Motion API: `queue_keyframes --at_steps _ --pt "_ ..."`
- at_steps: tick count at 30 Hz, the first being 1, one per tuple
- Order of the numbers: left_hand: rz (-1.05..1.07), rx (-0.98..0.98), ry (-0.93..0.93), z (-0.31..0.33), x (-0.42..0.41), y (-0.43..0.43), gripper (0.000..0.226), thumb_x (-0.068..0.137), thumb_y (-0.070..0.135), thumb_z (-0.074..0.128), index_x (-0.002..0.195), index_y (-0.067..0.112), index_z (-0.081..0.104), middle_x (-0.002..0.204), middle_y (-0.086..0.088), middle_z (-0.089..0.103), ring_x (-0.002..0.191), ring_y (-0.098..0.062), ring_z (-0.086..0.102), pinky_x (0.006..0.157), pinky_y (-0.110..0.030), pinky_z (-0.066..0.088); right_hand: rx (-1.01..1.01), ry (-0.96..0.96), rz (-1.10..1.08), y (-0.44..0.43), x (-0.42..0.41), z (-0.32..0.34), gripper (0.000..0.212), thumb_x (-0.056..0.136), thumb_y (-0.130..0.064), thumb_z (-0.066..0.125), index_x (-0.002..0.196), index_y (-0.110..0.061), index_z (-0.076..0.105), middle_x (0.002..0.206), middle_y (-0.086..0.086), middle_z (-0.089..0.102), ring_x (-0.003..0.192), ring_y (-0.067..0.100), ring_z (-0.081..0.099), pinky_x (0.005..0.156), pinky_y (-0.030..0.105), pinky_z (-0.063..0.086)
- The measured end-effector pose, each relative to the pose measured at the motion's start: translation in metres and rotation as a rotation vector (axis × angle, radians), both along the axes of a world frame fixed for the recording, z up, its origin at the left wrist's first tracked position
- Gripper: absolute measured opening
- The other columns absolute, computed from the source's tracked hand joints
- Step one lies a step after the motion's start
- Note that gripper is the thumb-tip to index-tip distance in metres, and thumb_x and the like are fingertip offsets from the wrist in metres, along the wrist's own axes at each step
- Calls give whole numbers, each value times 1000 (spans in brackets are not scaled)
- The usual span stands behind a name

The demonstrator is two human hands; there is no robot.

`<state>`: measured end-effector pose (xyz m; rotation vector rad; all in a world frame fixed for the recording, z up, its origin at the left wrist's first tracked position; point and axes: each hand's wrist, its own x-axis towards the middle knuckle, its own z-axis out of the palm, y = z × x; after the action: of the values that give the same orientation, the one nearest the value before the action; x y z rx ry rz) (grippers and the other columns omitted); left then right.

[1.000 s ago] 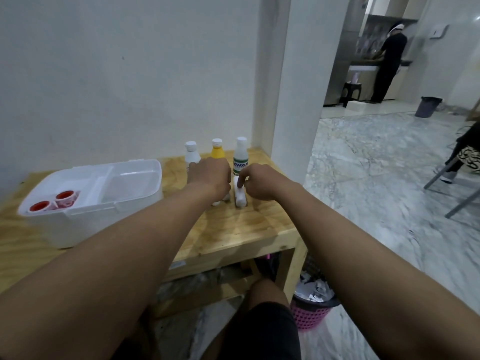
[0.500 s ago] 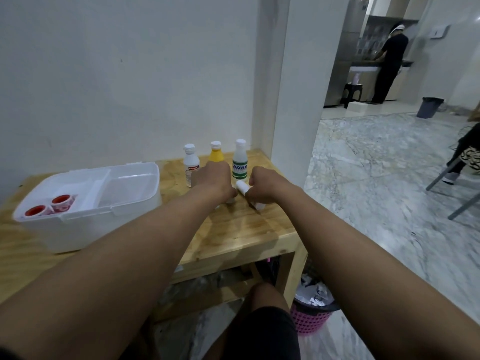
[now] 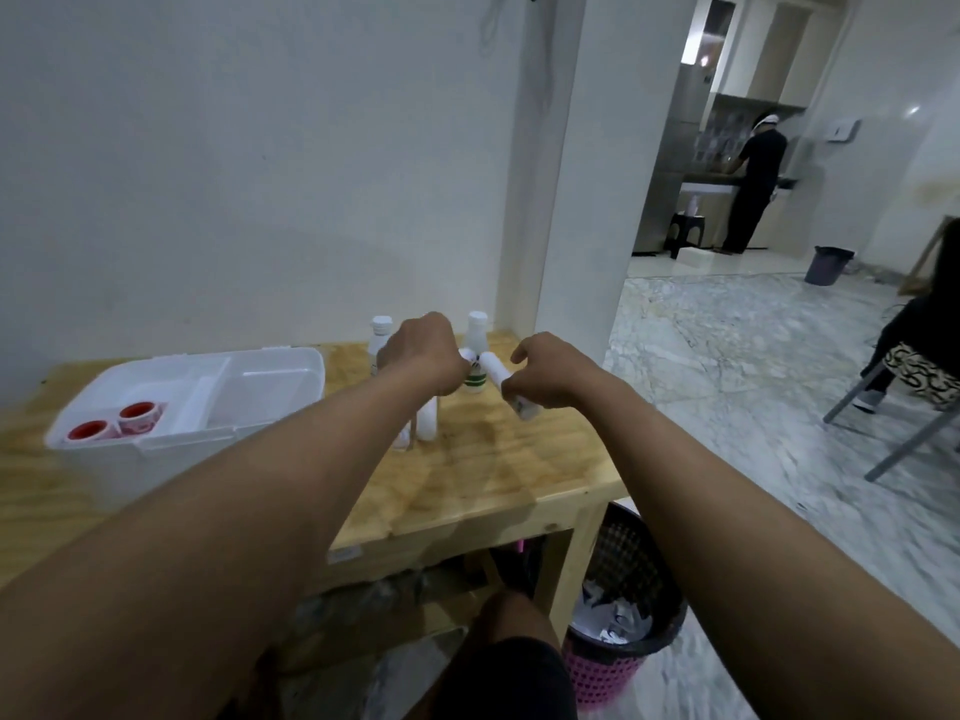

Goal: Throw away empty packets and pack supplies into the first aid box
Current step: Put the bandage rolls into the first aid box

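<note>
the right hand (image 3: 540,374) grips a white roll (image 3: 506,387) above the table (image 3: 498,475). the left hand (image 3: 423,356) closes on 2 rolls (image 3: 427,420). the box (image 3: 171,407) sits open at 9 o'clock.

On the wooden surface (image 3: 483,491) the open white plastic box (image 3: 291,387) sits left, small white-capped bottles (image 3: 477,356) stand behind to its right, and a pink mesh bin (image 3: 623,662) stands below right.
</note>
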<state>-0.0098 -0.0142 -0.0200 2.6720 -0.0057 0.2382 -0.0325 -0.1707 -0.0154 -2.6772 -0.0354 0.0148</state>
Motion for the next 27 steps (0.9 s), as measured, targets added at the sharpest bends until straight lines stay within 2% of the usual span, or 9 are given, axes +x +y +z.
queue_keyframes --at_steps 3,5,8,11,14,16,20,23,27 --pt "14 -83 4 22 -4 26 32 85 40 69 88 9 67 96 -9 70 81 -28 61 58 -31 42 62 -33 25 18 -5 17 27 77 -18 66 94 2 75 73 8 68 56 14 61 53 24 46" --pt "34 -142 18 35 -8 45 29 79 34 74 96 10 73 96 -7 72 84 -26 66 64 -33 53 109 -43 34 35 -9 28 18 77 -12 63 82 1 76 58 3 64 41 6 55 46 21 40" --pt "69 -193 -3 51 -17 76 29 75 29 77 98 12 76 96 -7 73 85 -25 67 72 -35 56 184 -58 61 63 -12 41 21 76 -11 61 84 2 75 68 10 67 55 18 60 52 29 50" --pt "116 -226 -31 63 -26 111 29 77 29 77 98 9 78 96 -7 74 83 -24 65 76 -35 56 217 -63 108 93 -15 52 22 74 -12 62 83 5 74 66 12 61 57 24 54 52 30 47" --pt "171 -243 -41 72 -37 146 27 76 27 78 96 9 78 95 -6 73 79 -23 62 74 -34 55 258 -29 162 124 -17 62 22 74 -11 67 88 5 75 75 15 65 66 25 59 57 31 52" --pt "203 -238 -38 76 -45 169 16 74 25 78 85 15 73 88 -3 68 74 -22 55 68 -32 49 275 -12 187 145 -17 67 23 75 -11 70 91 4 76 84 17 70 72 25 64 60 31 55" --pt "287 -258 -11 75 -56 214 18 68 26 80 81 20 69 79 -2 59 68 -22 46 61 -30 40 303 30 240 186 -17 71 27 75 -11 75 95 7 74 81 14 67 72 23 65 57 28 54" --pt "346 -271 11 67 -61 241 16 67 23 82 72 12 71 71 0 61 62 -20 49 57 -26 39 312 57 272 212 -15 68 30 76 -13 78 98 6 74 81 14 69 71 21 65 62 30 58" --pt "396 -280 38 53 -62 265 24 63 26 87 78 10 76 85 -5 73 75 -21 65 61 -26 47 300 110 307 239 -13 60 31 78 -14 80 101 6 74 97 22 75 73 20 65 72 34 61"
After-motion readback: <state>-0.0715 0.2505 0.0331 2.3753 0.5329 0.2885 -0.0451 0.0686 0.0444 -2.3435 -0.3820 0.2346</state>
